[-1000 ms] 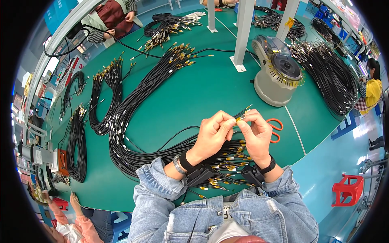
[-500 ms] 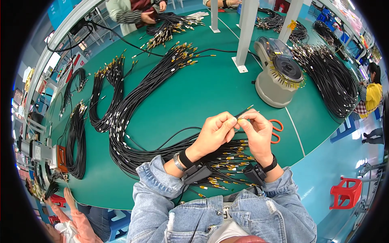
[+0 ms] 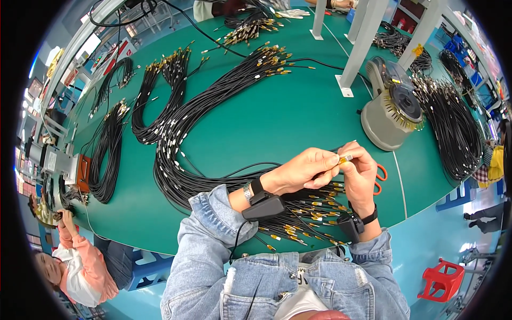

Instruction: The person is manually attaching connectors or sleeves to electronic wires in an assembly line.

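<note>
My left hand (image 3: 314, 169) and my right hand (image 3: 360, 175) meet above the table, thumbs and fingers pinched together. Between their fingertips is a cable end (image 3: 345, 159) with a small yellow and whitish piece on it. The rest of that cable is mostly hidden by my fingers. Below my hands lies a thick bundle of black cables (image 3: 184, 169), which curves left and then up to the far middle. Its near ends, wrapped in yellow with metal tips, fan out under my wrists. Scissors (image 3: 382, 174) with orange-red handles lie just right of my right hand, partly covered.
A round grey tape dispenser (image 3: 392, 109) stands right of my hands, near a grey metal post (image 3: 356, 58). More cable bundles (image 3: 450, 128) lie on the green table (image 3: 261, 120). A co-worker (image 3: 80, 261) sits at lower left; a red stool (image 3: 442, 278) is at lower right.
My view has shifted, so the table things appear farther right and higher. Between my fingertips the yellow and whitish piece now shows; the cable tip that stuck up before is mostly out of sight.
</note>
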Demonstrator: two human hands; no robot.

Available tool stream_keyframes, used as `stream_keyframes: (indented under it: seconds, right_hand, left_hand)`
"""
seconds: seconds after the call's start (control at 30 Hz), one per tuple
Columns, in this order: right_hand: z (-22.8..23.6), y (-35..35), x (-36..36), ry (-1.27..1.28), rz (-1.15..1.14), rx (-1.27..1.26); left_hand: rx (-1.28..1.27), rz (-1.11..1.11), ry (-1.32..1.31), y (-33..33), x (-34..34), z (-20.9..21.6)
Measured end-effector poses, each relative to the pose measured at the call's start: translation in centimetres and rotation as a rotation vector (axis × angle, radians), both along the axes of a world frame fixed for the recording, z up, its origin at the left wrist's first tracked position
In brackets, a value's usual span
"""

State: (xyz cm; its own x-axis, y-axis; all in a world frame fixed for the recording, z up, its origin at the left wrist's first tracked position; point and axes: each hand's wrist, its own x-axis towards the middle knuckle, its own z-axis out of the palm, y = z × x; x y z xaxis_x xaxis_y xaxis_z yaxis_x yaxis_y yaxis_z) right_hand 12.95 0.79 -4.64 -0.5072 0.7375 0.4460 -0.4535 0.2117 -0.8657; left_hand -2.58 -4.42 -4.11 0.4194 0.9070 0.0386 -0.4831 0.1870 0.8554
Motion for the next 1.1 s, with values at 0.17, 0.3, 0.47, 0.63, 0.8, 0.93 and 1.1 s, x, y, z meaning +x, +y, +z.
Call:
stream_keyframes:
  seconds: [0.17,0.3,0.47,0.63,0.8,0.93,1.1]
  right_hand:
    - [-0.9,0.6,-0.2,0.042,0.074,-0.139]
    - [-1.7,1.0,-0.5,0.122,0.184,-0.230]
    - [-1.6,1.3,-0.2,0.106,0.199,-0.354]
    - [-1.3,2.0,0.1,0.139,0.090,-0.445]
    - [-1.6,3.6,0.7,0.177,0.042,-0.462]
    - [-1.2,4.3,1.5,0.222,0.002,-0.521]
    - [-0.3,4.8,4.6,0.227,-0.041,-0.529]
  left_hand:
    - [-0.071,-0.078,-0.097,0.2,0.0,-0.1]
    - [-0.145,-0.105,-0.142,0.1,-0.1,-0.4]
    - [-0.137,-0.099,-0.155,0.2,-0.1,-0.1]
    - [-0.123,0.052,-0.124,0.5,-0.1,0.2]
    - [0.001,0.151,-0.166,1.4,-0.7,-0.6]
    - [0.016,0.216,-0.093,1.7,-0.7,-0.8]
    - [0.084,0.367,0.046,3.0,-1.7,-1.8]
